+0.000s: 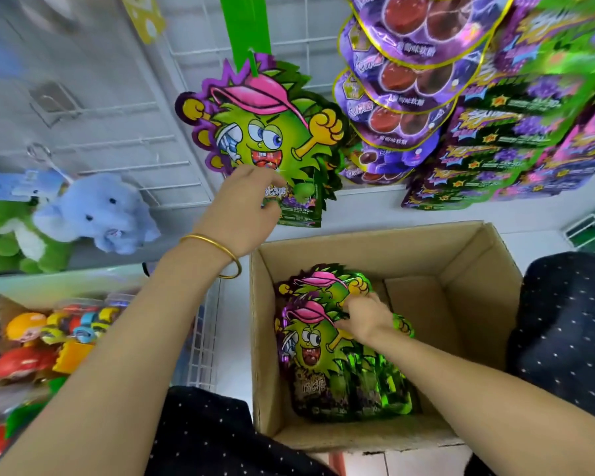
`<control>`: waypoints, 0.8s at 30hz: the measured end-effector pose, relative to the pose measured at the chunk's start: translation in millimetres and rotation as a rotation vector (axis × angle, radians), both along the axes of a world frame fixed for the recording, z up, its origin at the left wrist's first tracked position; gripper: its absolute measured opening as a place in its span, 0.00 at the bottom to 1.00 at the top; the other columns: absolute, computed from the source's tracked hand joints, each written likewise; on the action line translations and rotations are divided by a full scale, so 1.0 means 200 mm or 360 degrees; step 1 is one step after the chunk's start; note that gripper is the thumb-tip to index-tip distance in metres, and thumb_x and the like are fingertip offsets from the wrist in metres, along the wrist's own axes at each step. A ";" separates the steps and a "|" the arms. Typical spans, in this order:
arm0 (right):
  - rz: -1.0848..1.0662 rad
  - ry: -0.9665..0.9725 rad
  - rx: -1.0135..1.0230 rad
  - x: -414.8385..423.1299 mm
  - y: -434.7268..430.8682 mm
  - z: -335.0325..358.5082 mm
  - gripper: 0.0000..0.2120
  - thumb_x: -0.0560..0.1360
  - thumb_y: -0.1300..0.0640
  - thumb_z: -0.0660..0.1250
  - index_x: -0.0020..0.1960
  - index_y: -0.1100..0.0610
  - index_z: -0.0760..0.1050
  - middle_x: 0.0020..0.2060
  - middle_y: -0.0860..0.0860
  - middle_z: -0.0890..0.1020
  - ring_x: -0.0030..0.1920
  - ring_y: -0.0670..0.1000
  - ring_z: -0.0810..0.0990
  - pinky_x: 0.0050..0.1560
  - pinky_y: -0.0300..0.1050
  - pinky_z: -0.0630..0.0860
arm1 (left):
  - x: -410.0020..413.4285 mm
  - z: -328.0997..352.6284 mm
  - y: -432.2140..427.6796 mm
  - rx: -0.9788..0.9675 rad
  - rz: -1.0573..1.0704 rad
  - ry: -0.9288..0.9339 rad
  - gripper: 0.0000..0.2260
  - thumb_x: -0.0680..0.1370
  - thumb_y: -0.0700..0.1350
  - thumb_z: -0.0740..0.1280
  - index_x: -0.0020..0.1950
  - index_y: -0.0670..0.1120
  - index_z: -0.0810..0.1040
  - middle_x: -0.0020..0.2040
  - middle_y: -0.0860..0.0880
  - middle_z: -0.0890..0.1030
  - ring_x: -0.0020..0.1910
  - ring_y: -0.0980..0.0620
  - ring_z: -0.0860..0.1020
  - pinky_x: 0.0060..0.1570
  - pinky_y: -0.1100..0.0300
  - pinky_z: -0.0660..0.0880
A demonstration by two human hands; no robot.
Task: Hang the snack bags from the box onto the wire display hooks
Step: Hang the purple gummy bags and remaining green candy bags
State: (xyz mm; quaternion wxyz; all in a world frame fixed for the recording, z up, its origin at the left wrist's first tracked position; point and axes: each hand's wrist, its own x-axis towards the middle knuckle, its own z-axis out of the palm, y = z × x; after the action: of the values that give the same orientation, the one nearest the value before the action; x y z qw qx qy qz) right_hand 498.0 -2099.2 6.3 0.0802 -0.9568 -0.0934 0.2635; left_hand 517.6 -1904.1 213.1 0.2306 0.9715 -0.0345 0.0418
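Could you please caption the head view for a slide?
Left hand holds the hanging snack bags while right hand pinches the top bag in the cardboard box.

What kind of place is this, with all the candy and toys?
Probably a small shop: snack bags hang on a wire rack, more wait in a box, and plush toys are on display nearby.

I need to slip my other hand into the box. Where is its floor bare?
In the box, bare cardboard floor lies on the right, between the stacked bags and the right wall. The left side is crowded with them, the right hand pinching the top one.
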 end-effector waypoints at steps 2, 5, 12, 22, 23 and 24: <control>-0.0012 0.0052 0.0154 0.00 0.02 0.01 0.11 0.75 0.53 0.66 0.52 0.60 0.74 0.52 0.57 0.78 0.58 0.58 0.74 0.53 0.46 0.72 | 0.01 0.00 -0.01 -0.0035 -0.0010 0.0037 0.15 0.75 0.37 0.60 0.62 0.45 0.73 0.61 0.44 0.71 0.59 0.48 0.70 0.55 0.64 0.63; -0.0127 0.0166 0.0694 0.03 0.01 0.05 0.09 0.74 0.63 0.66 0.41 0.55 0.66 0.42 0.52 0.72 0.47 0.53 0.72 0.42 0.42 0.66 | 0.01 0.00 -0.02 -0.0087 -0.0019 0.0097 0.15 0.76 0.38 0.61 0.61 0.46 0.74 0.60 0.45 0.71 0.57 0.49 0.72 0.55 0.61 0.66; -0.0241 0.0101 0.1408 0.18 -0.14 0.50 0.13 0.72 0.72 0.65 0.41 0.55 0.69 0.43 0.50 0.74 0.48 0.43 0.75 0.48 0.37 0.71 | -0.02 -0.02 -0.05 -0.0064 -0.0199 0.0418 0.20 0.76 0.41 0.65 0.68 0.42 0.67 0.66 0.44 0.72 0.65 0.48 0.70 0.61 0.60 0.66; -0.0101 -0.0130 0.1739 0.25 -0.25 0.99 0.09 0.74 0.72 0.63 0.47 0.60 0.69 0.30 0.42 0.71 0.31 0.39 0.72 0.36 0.31 0.69 | 0.01 0.07 -0.09 -0.0320 -0.0248 0.0160 0.11 0.72 0.42 0.70 0.35 0.49 0.69 0.32 0.55 0.67 0.34 0.55 0.66 0.32 0.68 0.61; -0.0067 -0.0128 0.1721 0.25 -0.23 1.02 0.10 0.73 0.72 0.64 0.49 0.60 0.70 0.32 0.42 0.75 0.32 0.38 0.74 0.38 0.32 0.71 | 0.01 0.09 -0.08 -0.0317 -0.0269 0.0127 0.15 0.72 0.42 0.71 0.32 0.51 0.66 0.31 0.54 0.66 0.31 0.56 0.65 0.30 0.67 0.60; -0.0011 -0.0149 0.1644 0.25 -0.21 1.04 0.12 0.72 0.70 0.67 0.52 0.58 0.72 0.37 0.45 0.79 0.36 0.38 0.77 0.42 0.32 0.73 | 0.02 0.10 -0.08 -0.0299 -0.0284 0.0096 0.17 0.72 0.42 0.71 0.30 0.52 0.65 0.30 0.53 0.66 0.30 0.57 0.64 0.30 0.67 0.60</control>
State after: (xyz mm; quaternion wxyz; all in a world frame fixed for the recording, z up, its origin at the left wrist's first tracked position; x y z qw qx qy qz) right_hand 548.9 -2142.0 214.5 0.5386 -0.8034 -0.2118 0.1397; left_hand 520.6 -1920.1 234.0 0.3245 0.9395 -0.1099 -0.0050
